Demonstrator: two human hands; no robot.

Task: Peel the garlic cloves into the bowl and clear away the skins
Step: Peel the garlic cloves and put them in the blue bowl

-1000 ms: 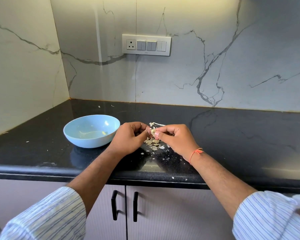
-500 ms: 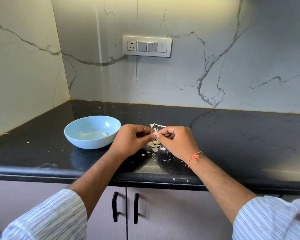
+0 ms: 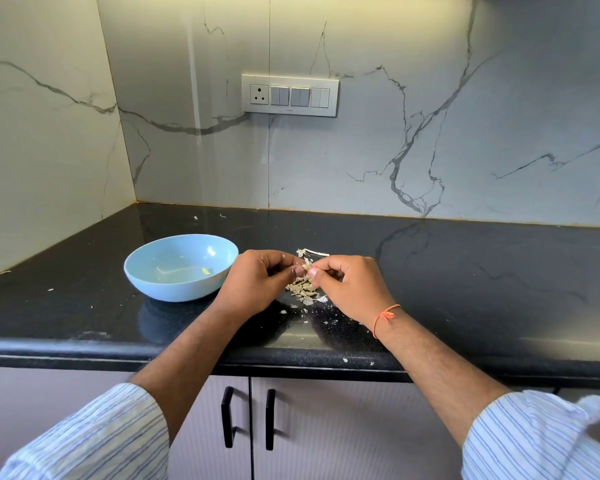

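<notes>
A marble wall [image 3: 430,98] fills the upper half of the view, with a switch plate [image 3: 290,95] set in it toward 12 o'clock. Below it runs a black counter [image 3: 482,278], and under the counter's front edge are grey cabinet doors [image 3: 343,427] with two black handles [image 3: 227,417] at 6 o'clock.

Two forearms in rolled striped sleeves [image 3: 94,441] reach in from 7 and 5 o'clock and meet at the centre of the counter. The bowl [image 3: 181,268], pale blue, sits at 9 o'clock from the hands, just beside the left hand and apart from it; a small yellowish bit lies inside it.

The left hand [image 3: 257,284] has its fingers curled in, thumb and fingertips pinching a clove [image 3: 306,267]. The right hand [image 3: 352,285] is curled the same way, its thumb and forefinger pinching the same clove from the 3 o'clock side. The clove is held between the two hands just above the counter and is mostly hidden by the fingers, so how much skin remains on it cannot be told. An orange thread [image 3: 386,317] circles the right wrist.

The skins [image 3: 303,289] lie in a loose pile on the counter directly under the hands, with a stem piece [image 3: 312,252] at 12 o'clock from them and small flakes [image 3: 326,318] scattered toward 6 o'clock, a few reaching the counter's front edge.
</notes>
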